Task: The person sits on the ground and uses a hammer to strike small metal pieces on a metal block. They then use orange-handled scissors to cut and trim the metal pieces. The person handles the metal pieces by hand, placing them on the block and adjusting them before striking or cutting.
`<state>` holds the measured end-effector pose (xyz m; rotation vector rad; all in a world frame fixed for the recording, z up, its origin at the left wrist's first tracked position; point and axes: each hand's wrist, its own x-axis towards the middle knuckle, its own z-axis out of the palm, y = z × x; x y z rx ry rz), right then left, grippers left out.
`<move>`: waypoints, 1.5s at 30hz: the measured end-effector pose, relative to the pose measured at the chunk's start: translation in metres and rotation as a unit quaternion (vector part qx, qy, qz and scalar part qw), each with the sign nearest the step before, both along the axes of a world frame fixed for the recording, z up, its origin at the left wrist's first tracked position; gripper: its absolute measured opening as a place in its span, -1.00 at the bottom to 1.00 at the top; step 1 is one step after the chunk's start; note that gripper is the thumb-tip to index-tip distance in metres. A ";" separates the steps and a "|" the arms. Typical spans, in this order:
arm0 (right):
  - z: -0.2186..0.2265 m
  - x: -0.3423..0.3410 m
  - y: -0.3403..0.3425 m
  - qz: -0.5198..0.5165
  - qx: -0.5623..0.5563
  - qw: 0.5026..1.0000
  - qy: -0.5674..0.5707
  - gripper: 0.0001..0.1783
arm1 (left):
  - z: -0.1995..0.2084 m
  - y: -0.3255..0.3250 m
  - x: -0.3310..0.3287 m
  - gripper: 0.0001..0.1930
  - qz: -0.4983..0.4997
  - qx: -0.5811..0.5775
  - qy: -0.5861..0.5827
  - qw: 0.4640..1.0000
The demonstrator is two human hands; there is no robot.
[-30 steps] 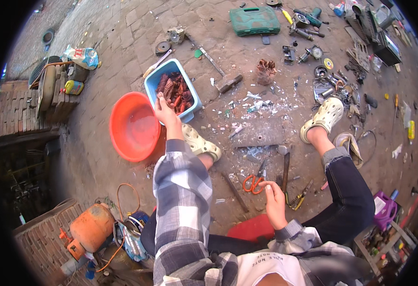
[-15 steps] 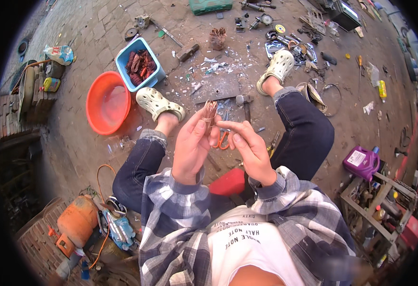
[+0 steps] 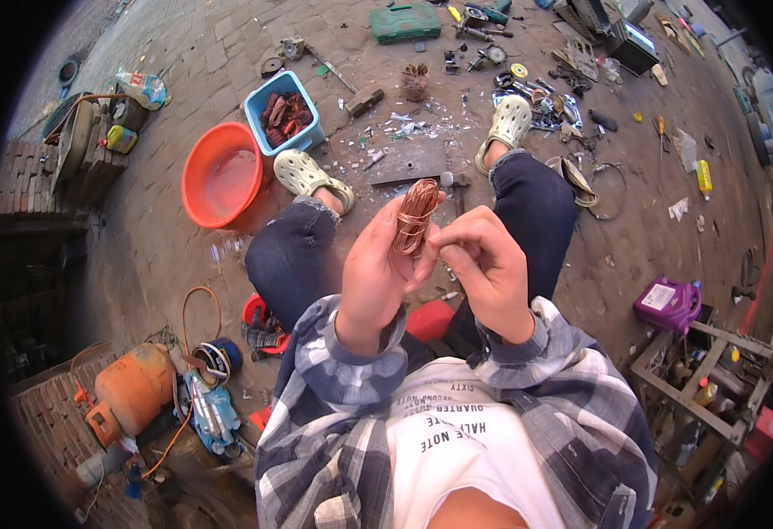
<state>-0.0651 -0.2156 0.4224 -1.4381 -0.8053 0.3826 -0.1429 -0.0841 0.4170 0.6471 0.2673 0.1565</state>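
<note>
A bundle of copper wire, folded long and bound round with a strand, stands nearly upright in my left hand. The left fingers and thumb are closed round its lower part. My right hand is bent in toward the bundle's lower end, thumb and forefinger pinched together. Whatever lies between those fingertips is too small to make out. Beyond the hands, a flat metal plate lies on the ground, with a hammer's head at its right end; my right hand hides most of the handle.
An orange-red basin and a blue bin of reddish-brown coils stand by my left foot. A sledgehammer, scraps and loose tools lie ahead. A purple jug tops a metal frame at right; an orange gas cylinder lies at left.
The bundle has come nearer and tilted, showing more of its length and binding. Both hands shifted slightly right, and my knees moved inward. The orange-handled tool below the hands is out of sight.
</note>
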 end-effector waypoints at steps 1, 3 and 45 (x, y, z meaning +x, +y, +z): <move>0.003 -0.003 0.001 0.003 0.008 1.000 0.021 -0.90 | 0.001 -0.002 -0.002 -0.50 0.007 -0.005 -0.004 1.000; 0.008 -0.008 0.003 0.009 0.024 0.998 0.064 -0.89 | 0.003 -0.008 -0.007 -0.48 0.020 -0.014 -0.012 1.000; 0.014 0.016 -0.018 0.136 -0.068 0.965 0.215 -0.84 | 0.002 -0.028 -0.008 -0.54 0.095 0.179 0.075 0.976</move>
